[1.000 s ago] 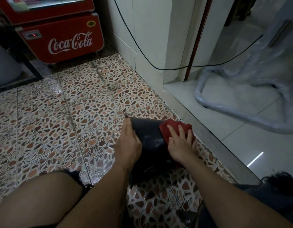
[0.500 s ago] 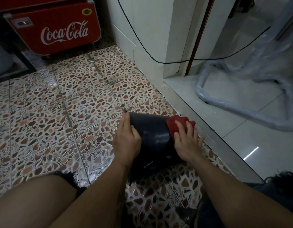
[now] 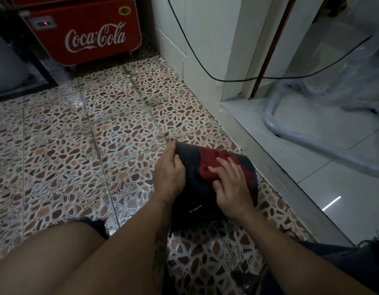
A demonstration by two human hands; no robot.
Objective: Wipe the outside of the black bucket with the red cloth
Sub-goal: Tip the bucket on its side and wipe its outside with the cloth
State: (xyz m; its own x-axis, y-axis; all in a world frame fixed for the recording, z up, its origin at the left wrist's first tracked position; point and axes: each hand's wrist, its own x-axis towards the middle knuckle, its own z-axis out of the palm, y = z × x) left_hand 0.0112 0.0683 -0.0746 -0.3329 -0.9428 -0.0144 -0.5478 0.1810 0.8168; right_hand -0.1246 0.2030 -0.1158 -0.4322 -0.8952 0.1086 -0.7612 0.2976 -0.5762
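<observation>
Since half a second ago the right hand (image 3: 229, 184) has slid the red cloth (image 3: 210, 167) leftward, from the bucket's far right edge onto the middle of its upturned side. That hand lies flat with fingers spread, pressing the crumpled cloth against the black bucket (image 3: 190, 182) rather than gripping it. The left hand (image 3: 170, 171) rests open against the bucket's left flank, fingers extended along the wall and thumb on top, steadying it. The bucket lies on its side on the floor (image 3: 77, 145) between the person's bare knees, its long axis running away from the person; I cannot tell which end is the mouth. Its surface is smooth, dark and slightly scuffed; the cloth looks soft and bunched. Glossy pebble-patterned tiles surround it, with a metal threshold strip (image 3: 280, 173) just to the right, and a red Coca-Cola cooler (image 3: 88, 33) well beyond.
</observation>
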